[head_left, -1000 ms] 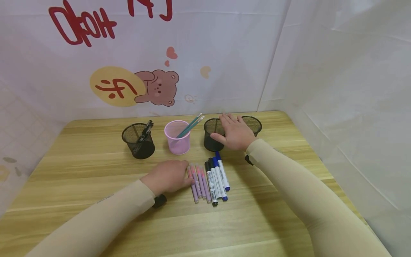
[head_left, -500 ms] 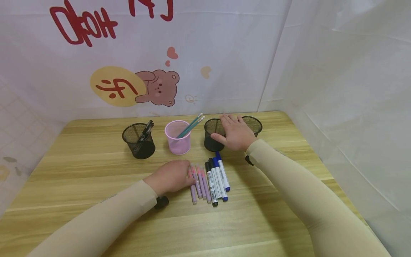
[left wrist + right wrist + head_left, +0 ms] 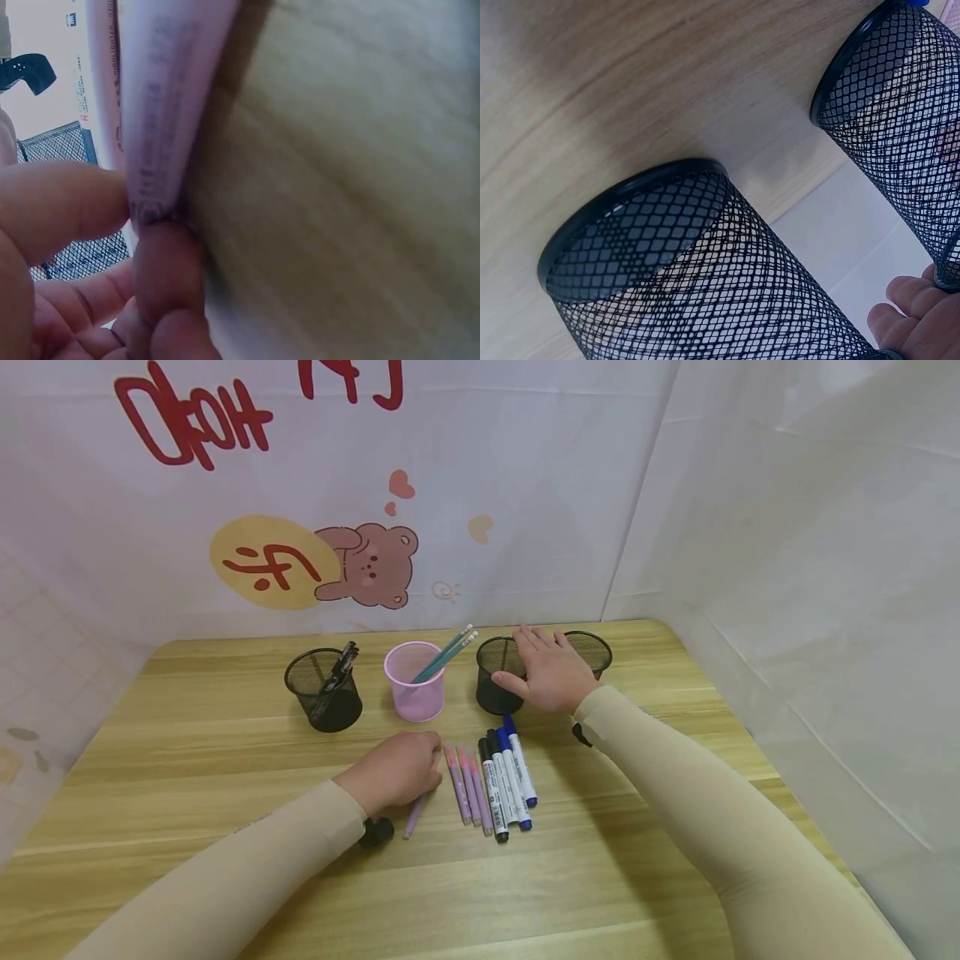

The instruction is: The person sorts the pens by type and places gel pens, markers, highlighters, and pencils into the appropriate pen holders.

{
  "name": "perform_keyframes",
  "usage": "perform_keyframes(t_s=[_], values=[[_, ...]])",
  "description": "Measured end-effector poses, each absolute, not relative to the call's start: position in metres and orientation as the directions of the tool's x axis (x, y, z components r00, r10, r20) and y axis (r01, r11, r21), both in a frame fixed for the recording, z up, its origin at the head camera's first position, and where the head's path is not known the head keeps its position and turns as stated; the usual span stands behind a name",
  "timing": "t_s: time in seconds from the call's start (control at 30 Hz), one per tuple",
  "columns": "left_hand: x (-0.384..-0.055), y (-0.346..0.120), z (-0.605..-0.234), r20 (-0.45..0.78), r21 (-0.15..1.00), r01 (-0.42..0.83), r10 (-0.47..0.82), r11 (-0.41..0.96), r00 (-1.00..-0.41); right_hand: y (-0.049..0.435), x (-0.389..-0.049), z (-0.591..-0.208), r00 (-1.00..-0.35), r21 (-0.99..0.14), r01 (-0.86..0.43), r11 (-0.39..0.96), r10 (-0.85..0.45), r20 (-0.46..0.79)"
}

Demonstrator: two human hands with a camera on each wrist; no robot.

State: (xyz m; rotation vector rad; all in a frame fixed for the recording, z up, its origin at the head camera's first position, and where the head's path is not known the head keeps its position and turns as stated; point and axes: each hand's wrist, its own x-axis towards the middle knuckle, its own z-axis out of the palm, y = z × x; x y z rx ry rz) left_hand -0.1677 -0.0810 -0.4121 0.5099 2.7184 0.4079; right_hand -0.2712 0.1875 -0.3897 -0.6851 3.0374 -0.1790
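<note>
My left hand (image 3: 393, 772) pinches a purple highlighter (image 3: 417, 817) between thumb and fingers. In the left wrist view that highlighter (image 3: 169, 97) stands out large above the fingertips. To its right lie three more purple highlighters (image 3: 467, 789) side by side, then several white markers (image 3: 510, 785) with black or blue caps. My right hand (image 3: 551, 672), fingers spread, rests at the rims of two black mesh pen cups, the inner cup (image 3: 493, 689) and the outer cup (image 3: 592, 649), partly covering both. The right wrist view shows its fingers (image 3: 919, 315) at a cup's rim.
Toward the back left stands a black mesh cup (image 3: 327, 702) holding black pens (image 3: 342, 666). Beside it a pink mesh cup (image 3: 417, 700) holds green pencils (image 3: 448, 656). A printed cloth (image 3: 525, 527) hangs behind the wooden table (image 3: 480, 893).
The leftmost purple highlighter, first lying in the row, is now drawn left away from it and tilted in my left hand's pinch. My right hand stays put.
</note>
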Motion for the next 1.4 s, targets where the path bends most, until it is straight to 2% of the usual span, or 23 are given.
perform_keyframes(t_s=[0.17,0.47,0.73,1.07,1.27,1.4], values=[[-0.168,-0.082,-0.412,-0.281,0.36,0.272,0.382,0.892,-0.88,0.187,-0.271,-0.389,-0.904,-0.114,-0.425,0.898,-0.428,0.0],[-0.172,-0.089,-0.401,-0.189,0.504,0.218,0.353,0.836,-0.916,0.188,-0.271,-0.388,-0.903,-0.113,-0.426,0.897,-0.429,-0.001],[-0.177,-0.089,-0.389,-0.069,0.695,0.19,0.327,0.693,-0.942,0.187,-0.27,-0.388,-0.904,-0.111,-0.424,0.899,-0.427,-0.001],[-0.186,-0.086,-0.38,0.056,0.8,0.179,0.225,0.573,-0.973,0.188,-0.271,-0.389,-0.905,-0.118,-0.423,0.898,-0.426,0.002],[-0.192,-0.081,-0.378,0.092,0.891,0.146,0.144,0.431,-0.985,0.188,-0.272,-0.39,-0.906,-0.124,-0.419,0.9,-0.422,-0.002],[-0.197,-0.078,-0.379,0.15,0.915,0.174,0.093,0.365,-0.984,0.188,-0.271,-0.389,-0.907,-0.118,-0.418,0.901,-0.422,-0.006]])
